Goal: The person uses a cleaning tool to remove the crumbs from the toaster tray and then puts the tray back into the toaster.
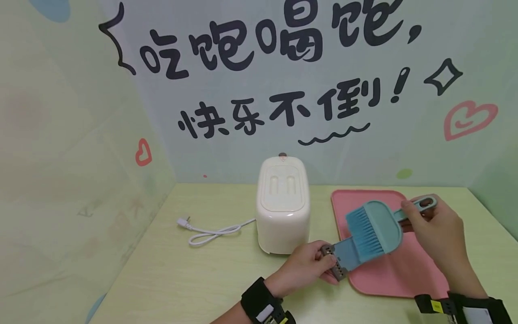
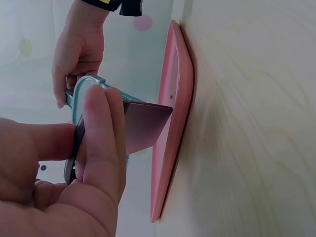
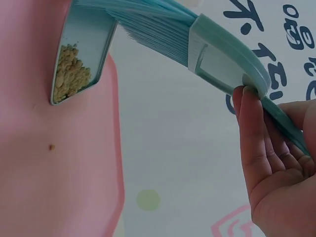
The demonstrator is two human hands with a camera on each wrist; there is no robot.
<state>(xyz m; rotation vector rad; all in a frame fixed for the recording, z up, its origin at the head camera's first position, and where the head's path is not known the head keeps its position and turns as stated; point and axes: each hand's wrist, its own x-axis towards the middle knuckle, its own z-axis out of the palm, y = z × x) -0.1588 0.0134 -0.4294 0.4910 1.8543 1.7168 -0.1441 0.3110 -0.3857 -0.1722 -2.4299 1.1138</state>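
Observation:
My left hand (image 1: 303,266) pinches the dark end of a flat metal crumb tray (image 1: 345,254), thumb on top and fingers beneath. The crumb tray slants over the pink tray (image 1: 404,281); in the left wrist view its far edge comes right down to the pink rim. A heap of tan crumbs (image 3: 71,79) lies in its far corner in the right wrist view. My right hand (image 1: 441,234) grips the handle of a teal brush (image 1: 382,225) with blue bristles. The bristles overlap the crumb tray in the head view, hiding part of it.
A white toaster (image 1: 283,225) stands left of the pink tray, close behind my left hand. Its white cord (image 1: 214,233) lies looped to the left, ending in a plug. One small crumb (image 3: 52,147) sits on the pink tray. Printed walls rise behind and at the sides.

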